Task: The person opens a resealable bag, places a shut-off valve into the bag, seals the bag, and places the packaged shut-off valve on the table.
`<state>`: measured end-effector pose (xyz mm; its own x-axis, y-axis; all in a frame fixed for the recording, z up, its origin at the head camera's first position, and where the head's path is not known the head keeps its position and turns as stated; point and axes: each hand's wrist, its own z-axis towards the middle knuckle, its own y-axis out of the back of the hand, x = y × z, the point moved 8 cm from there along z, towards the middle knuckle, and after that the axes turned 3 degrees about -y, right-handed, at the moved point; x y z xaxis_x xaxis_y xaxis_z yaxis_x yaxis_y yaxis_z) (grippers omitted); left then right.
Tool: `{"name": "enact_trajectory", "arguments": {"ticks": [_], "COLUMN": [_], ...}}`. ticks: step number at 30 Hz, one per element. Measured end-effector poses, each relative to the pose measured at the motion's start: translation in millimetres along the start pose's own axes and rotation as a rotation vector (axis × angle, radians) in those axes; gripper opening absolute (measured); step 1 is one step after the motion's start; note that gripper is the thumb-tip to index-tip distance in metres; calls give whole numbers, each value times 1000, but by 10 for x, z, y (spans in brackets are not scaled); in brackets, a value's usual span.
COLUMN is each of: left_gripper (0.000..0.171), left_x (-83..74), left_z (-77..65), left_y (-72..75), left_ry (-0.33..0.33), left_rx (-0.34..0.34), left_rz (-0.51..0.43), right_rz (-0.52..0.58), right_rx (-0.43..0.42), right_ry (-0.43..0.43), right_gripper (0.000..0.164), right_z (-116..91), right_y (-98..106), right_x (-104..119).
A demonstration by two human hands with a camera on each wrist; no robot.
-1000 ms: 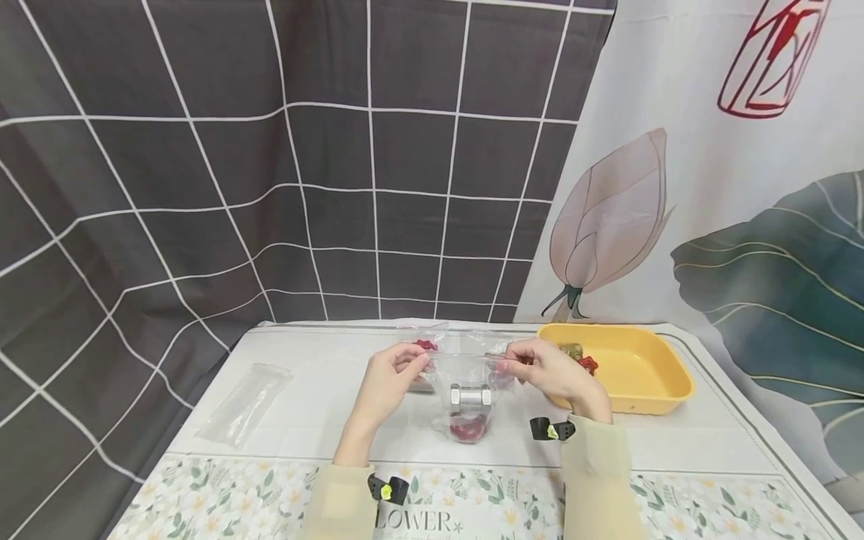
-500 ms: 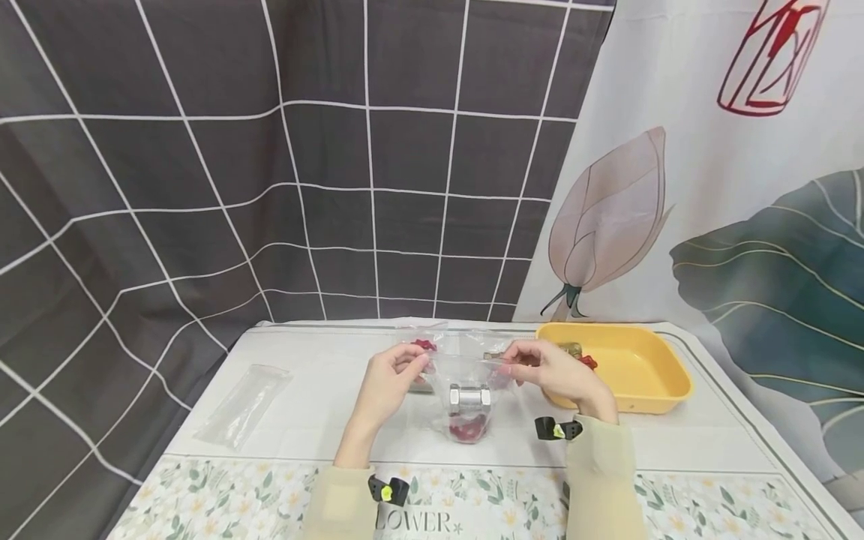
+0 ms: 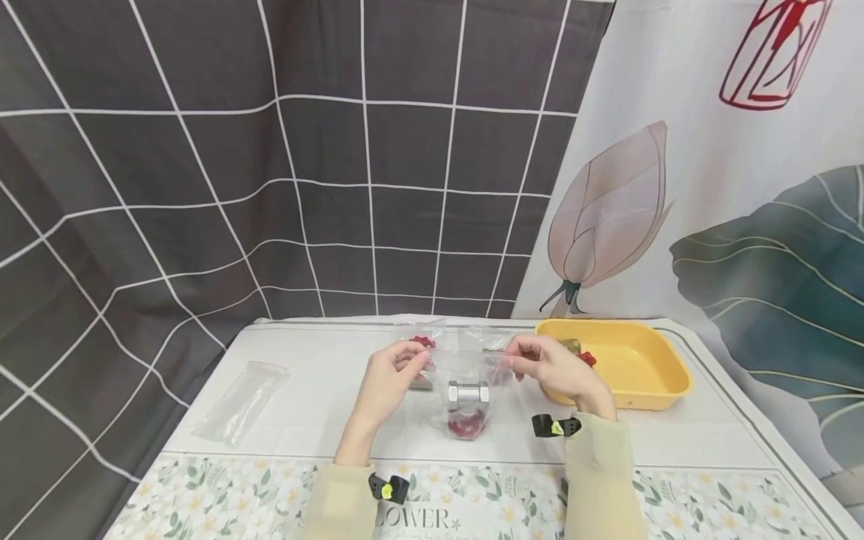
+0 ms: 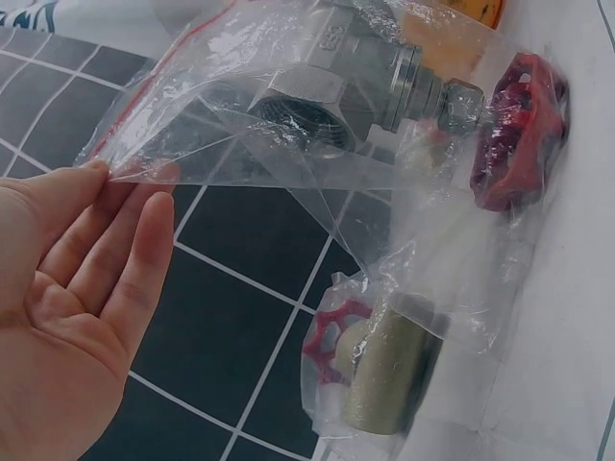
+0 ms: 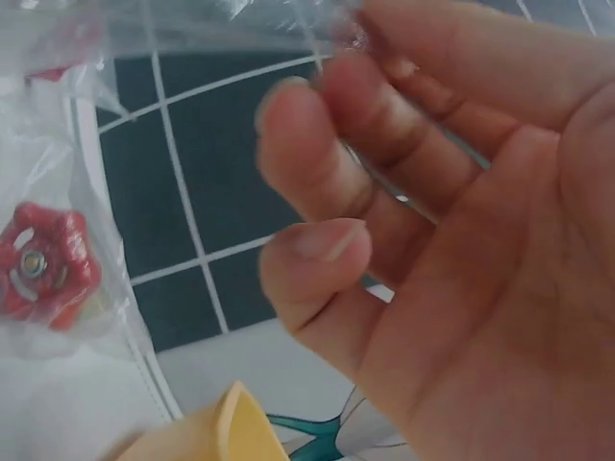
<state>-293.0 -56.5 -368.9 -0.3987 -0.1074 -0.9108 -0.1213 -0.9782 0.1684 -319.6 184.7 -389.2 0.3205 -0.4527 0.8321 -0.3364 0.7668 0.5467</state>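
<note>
A metal valve (image 3: 469, 393) with a red handwheel (image 4: 520, 132) sits inside a clear zip bag (image 4: 231, 144) with a red line along its top. My left hand (image 3: 386, 382) pinches one top corner of this bag between thumb and fingertips. At the opposite corner, my right hand (image 3: 555, 371) pinches the top edge. The bag is stretched between both hands, handwheel at the bottom, close over the table. Behind it stands another bagged valve (image 4: 389, 370), olive-coloured with a red handwheel. A further bagged valve's red handwheel (image 5: 48, 264) appears in the right wrist view.
A yellow basin (image 3: 664, 367) at the back right holds a brass-coloured piece (image 3: 572, 346) and a red handwheel (image 3: 588, 358). On the left of the white table lies a flat clear bag (image 3: 243, 401). A dark gridded curtain (image 3: 405, 142) hangs behind.
Both hands keep their pinch on the bag of the metal valve. The right hand has shifted very slightly right compared with a second ago; the head view has tilted a little.
</note>
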Motion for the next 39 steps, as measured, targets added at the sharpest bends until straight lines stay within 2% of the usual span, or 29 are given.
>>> {"name": "enact_trajectory", "arguments": {"ticks": [4,8,18,28,39], "left_gripper": [17,15,13,15,16], "left_x": [9,17,-3,32,17], "left_z": [6,7,11,8,11], "left_y": [3,8,11,15,4], "left_ry": [-8,-12,-17,-21,-29], "left_rx": [-2,-7,-12,5,13], "left_rz": [-1,4,11,-9,-4], "right_rz": [51,39,-3,22,-9], "right_rx": [16,-10,-64,-18,-70], "right_ry": [-33,-41,40,7,62], "right_gripper": [14,13,7,8,8], "right_z": [-10,-30,-36,-1,22], "right_y": [-6,32,83,6,26], "right_x": [-33,-42,4,-17,29]}}
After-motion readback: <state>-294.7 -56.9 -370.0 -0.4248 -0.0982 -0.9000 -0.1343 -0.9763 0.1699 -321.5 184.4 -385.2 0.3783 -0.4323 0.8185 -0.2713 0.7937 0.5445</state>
